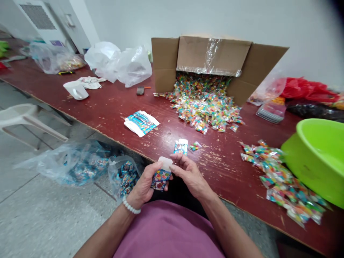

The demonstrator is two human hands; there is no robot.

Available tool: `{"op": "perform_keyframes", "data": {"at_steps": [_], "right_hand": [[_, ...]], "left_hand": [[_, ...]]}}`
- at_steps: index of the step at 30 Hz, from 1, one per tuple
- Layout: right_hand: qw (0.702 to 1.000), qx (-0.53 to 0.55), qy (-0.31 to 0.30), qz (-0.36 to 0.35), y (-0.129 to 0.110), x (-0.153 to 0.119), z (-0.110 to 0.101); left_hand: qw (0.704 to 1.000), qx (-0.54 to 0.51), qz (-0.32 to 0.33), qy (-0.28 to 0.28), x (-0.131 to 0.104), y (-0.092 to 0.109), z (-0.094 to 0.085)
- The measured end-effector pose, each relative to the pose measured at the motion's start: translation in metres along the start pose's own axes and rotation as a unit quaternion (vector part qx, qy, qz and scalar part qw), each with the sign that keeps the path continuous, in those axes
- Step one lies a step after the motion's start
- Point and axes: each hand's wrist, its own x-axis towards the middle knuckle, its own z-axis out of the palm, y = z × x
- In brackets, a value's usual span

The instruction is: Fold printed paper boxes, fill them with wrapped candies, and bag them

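Note:
My left hand (146,182), with a white bead bracelet at the wrist, is closed round a small blue printed box (161,177). The box's white flap stands up at the top. My right hand (188,173) pinches at the right edge of that flap with thumb and finger. Just beyond, on the red table (166,143), lies another small blue box (180,147) with a small candy packet (195,146) beside it. Further left rests a stack of flat blue cartons (142,123).
A large cardboard box (212,55) spills candy packets (209,107) onto the table. More packets (285,182) lie by a green basin (317,157) at right. Bags of blue boxes (88,163) are below the table edge at left, near a white stool (24,116).

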Motion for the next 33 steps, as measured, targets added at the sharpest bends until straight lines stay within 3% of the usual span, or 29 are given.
{"op": "perform_keyframes", "data": {"at_steps": [4, 7, 9, 11, 13, 17, 21, 23, 25, 28, 30, 33], "right_hand": [[0.999, -0.047, -0.015, -0.002, 0.002, 0.0, 0.005], [0.98, -0.162, 0.014, -0.111, 0.0, -0.001, 0.004], [0.947, -0.25, -0.005, -0.2, -0.004, -0.002, 0.002], [0.922, -0.297, -0.043, -0.245, -0.007, -0.003, 0.001], [0.931, -0.285, -0.049, -0.223, -0.009, -0.003, 0.001], [0.974, -0.199, -0.026, -0.1, -0.007, 0.002, 0.003], [0.978, -0.202, -0.016, -0.047, -0.006, 0.007, 0.002], [0.973, -0.221, -0.016, -0.062, -0.008, 0.006, 0.002], [0.959, -0.256, -0.029, -0.121, -0.011, 0.003, 0.002], [0.935, -0.29, -0.063, -0.192, -0.013, -0.003, 0.004], [0.931, -0.302, -0.063, -0.197, -0.008, -0.005, 0.007], [0.935, -0.298, -0.021, -0.191, 0.002, -0.004, 0.012]], "left_hand": [[1.0, 0.019, 0.015, 0.005, -0.002, -0.004, 0.001], [0.998, -0.028, -0.049, -0.026, 0.0, 0.002, 0.0], [0.992, -0.068, -0.096, -0.052, 0.0, 0.007, 0.0], [0.989, -0.086, -0.107, -0.054, 0.0, 0.011, 0.001], [0.992, -0.076, -0.088, -0.04, -0.001, 0.012, 0.004], [0.998, -0.021, -0.062, -0.018, -0.002, 0.009, 0.007], [0.998, 0.007, -0.064, -0.006, -0.001, 0.007, 0.006], [0.998, 0.004, -0.068, -0.006, 0.0, 0.008, 0.004], [0.996, -0.018, -0.083, -0.005, 0.001, 0.009, 0.002], [0.994, -0.056, -0.091, 0.033, 0.003, 0.008, -0.001], [0.991, -0.074, -0.09, 0.064, 0.004, 0.006, -0.004], [0.988, -0.094, -0.109, 0.058, 0.004, 0.002, -0.006]]}}
